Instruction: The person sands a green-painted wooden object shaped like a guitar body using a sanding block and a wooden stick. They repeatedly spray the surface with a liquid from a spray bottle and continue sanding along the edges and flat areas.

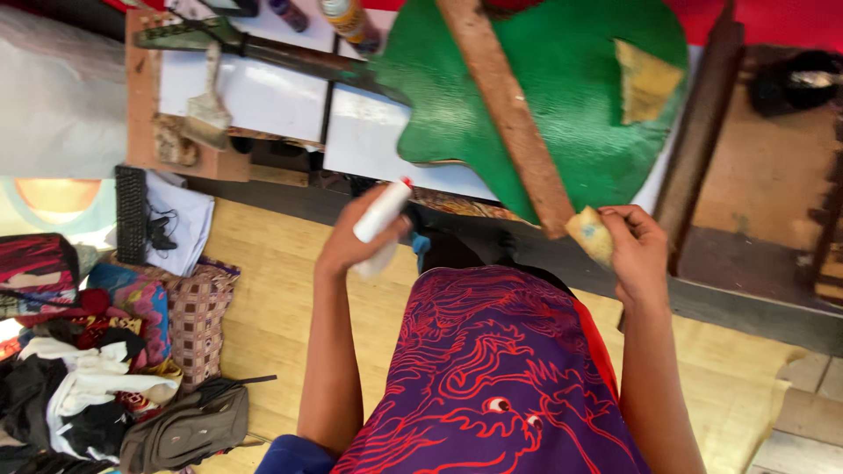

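At frame centre I have my left hand (351, 241) wrapped around a smooth white plastic bottle (379, 215) with a red tip. My right hand (637, 250), right of centre, pinches a small yellow spongy pad (590, 233). Both sit just below the rough-textured green guitar-shaped body (562, 105), crossed by a worn wooden strip (505, 110), on the white workbench (263, 92) up top.

Looks like a small home workshop for guitar finishing. Green-painted guitar body (562, 96) with neck laid flat across a wooden bench (140, 105), beside a paintbrush (207, 105) and bottles (351, 22). Wooden floor (263, 290) below, heaped with clothes (79, 386), patterned cushions (198, 316) and a bag (189, 430).
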